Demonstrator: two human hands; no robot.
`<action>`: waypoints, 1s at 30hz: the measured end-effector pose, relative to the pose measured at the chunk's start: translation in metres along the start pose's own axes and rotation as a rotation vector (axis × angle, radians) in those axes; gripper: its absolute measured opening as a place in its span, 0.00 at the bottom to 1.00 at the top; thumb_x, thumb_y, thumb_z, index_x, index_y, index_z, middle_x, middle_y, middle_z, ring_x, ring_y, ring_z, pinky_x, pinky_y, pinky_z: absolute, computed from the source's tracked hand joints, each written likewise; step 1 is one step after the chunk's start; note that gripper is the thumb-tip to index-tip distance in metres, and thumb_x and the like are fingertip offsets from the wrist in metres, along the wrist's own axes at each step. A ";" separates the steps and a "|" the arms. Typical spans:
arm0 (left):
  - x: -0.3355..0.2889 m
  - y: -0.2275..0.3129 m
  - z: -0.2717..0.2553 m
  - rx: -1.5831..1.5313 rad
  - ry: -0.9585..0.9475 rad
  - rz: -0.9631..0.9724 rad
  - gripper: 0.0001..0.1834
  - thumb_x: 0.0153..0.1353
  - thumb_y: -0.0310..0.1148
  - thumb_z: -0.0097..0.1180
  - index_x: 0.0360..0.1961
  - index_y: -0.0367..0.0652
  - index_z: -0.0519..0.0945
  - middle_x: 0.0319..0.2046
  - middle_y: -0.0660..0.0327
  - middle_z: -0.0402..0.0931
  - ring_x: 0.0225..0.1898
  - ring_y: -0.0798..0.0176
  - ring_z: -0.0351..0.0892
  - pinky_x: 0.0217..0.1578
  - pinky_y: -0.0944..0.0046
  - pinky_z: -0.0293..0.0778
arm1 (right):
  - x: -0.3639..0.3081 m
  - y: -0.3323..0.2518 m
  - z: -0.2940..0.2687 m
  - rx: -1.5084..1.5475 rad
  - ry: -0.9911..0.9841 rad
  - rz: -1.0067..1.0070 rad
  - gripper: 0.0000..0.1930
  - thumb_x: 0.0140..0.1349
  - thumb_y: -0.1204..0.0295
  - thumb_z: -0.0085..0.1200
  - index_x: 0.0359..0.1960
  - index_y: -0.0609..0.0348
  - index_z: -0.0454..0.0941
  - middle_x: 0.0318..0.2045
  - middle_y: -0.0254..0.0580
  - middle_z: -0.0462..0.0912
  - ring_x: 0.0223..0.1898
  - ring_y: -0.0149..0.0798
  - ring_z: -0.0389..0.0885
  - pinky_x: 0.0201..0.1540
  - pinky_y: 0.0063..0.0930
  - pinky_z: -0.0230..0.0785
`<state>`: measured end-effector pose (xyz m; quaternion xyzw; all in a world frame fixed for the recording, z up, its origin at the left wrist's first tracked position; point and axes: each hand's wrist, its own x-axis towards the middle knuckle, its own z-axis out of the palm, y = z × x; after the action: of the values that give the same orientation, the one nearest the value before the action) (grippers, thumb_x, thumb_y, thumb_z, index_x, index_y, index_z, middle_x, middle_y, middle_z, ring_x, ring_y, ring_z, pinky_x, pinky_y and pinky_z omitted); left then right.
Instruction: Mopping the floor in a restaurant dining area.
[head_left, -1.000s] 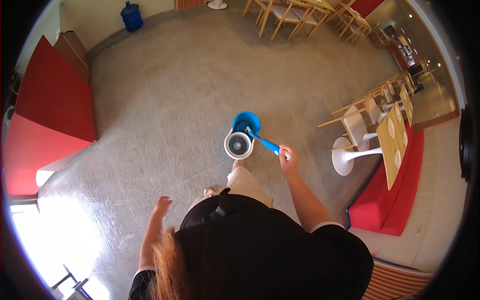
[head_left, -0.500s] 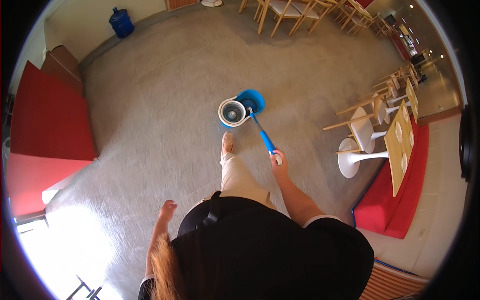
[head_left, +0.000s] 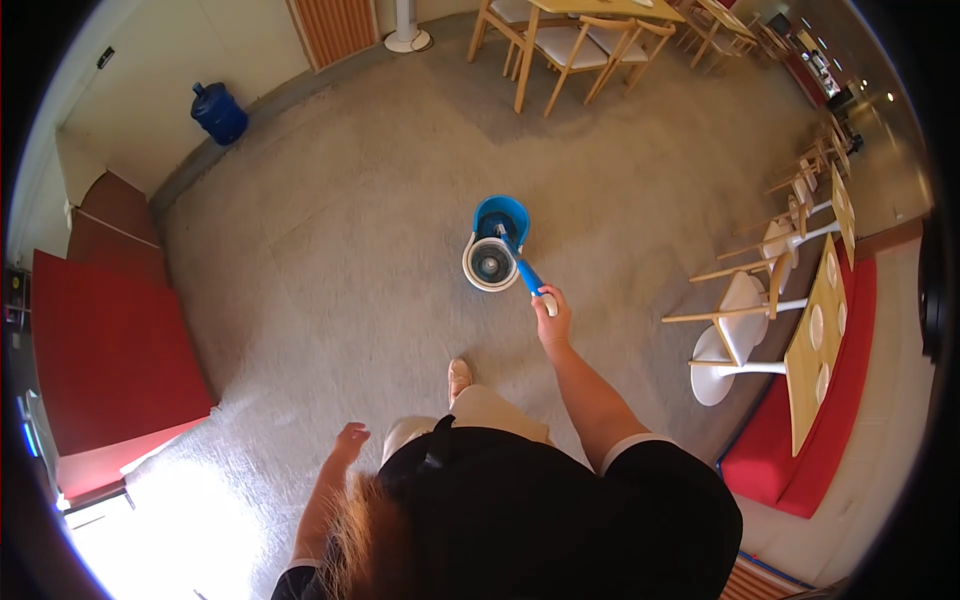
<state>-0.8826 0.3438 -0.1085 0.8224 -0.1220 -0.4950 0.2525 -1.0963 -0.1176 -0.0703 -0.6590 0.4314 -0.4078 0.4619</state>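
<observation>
My right hand (head_left: 552, 318), out in front of me, is closed round the upper end of a mop handle (head_left: 530, 276) with a blue grip and a white end. The handle slants down into the blue side of a spin mop bucket (head_left: 501, 203), where the mop head is hard to make out. Nearer to me on the same bucket is a white-rimmed round spinner basket (head_left: 490, 264) with nothing in it. My left hand (head_left: 350, 438) hangs low at my side, its fingers loosely bent and holding nothing.
A blue water jug (head_left: 219, 114) stands by the far left wall. Red box-like furniture (head_left: 120, 350) lies left. Wooden chairs (head_left: 570, 50) and a table (head_left: 620, 8) are far ahead. Tables (head_left: 815, 350), white chairs (head_left: 743, 310) and a red bench (head_left: 765, 465) line the right.
The bucket has turned, bringing its spinner from the left to the near side, and it is now farther from my foot. My right hand still grips the mop handle. The view has shifted.
</observation>
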 end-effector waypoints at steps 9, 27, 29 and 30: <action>0.085 0.024 -0.056 0.040 0.002 -0.189 0.17 0.49 0.37 0.54 0.39 0.41 0.70 0.31 0.58 0.75 0.28 0.65 0.74 0.32 0.67 0.70 | 0.151 0.006 0.080 -0.148 0.048 -0.217 0.09 0.47 0.79 0.52 0.32 0.59 0.72 0.32 0.38 0.74 0.28 0.28 0.73 0.31 0.19 0.66; 0.422 0.365 -0.344 0.116 0.097 0.310 0.17 0.49 0.36 0.52 0.39 0.38 0.71 0.29 0.57 0.73 0.32 0.65 0.71 0.35 0.67 0.67 | 0.393 -0.062 0.172 -0.048 0.108 0.210 0.08 0.47 0.72 0.54 0.29 0.61 0.73 0.20 0.37 0.74 0.19 0.27 0.73 0.16 0.19 0.68; 0.446 0.397 -0.344 0.114 -0.047 0.253 0.18 0.49 0.36 0.52 0.40 0.38 0.70 0.31 0.56 0.74 0.34 0.65 0.71 0.36 0.66 0.66 | 0.414 -0.059 0.163 -0.100 0.206 0.251 0.09 0.47 0.71 0.54 0.29 0.61 0.73 0.20 0.36 0.74 0.18 0.27 0.73 0.15 0.18 0.67; 0.459 0.409 -0.345 0.143 -0.061 0.269 0.18 0.49 0.36 0.52 0.40 0.38 0.70 0.31 0.56 0.74 0.34 0.65 0.71 0.36 0.66 0.66 | 0.427 -0.057 0.157 -0.107 0.263 0.250 0.09 0.48 0.70 0.55 0.29 0.61 0.73 0.19 0.36 0.74 0.17 0.27 0.72 0.14 0.18 0.67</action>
<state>-0.3395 -0.1062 -0.1027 0.7992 -0.2733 -0.4714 0.2536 -0.8122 -0.4688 0.0061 -0.5648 0.5875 -0.4066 0.4129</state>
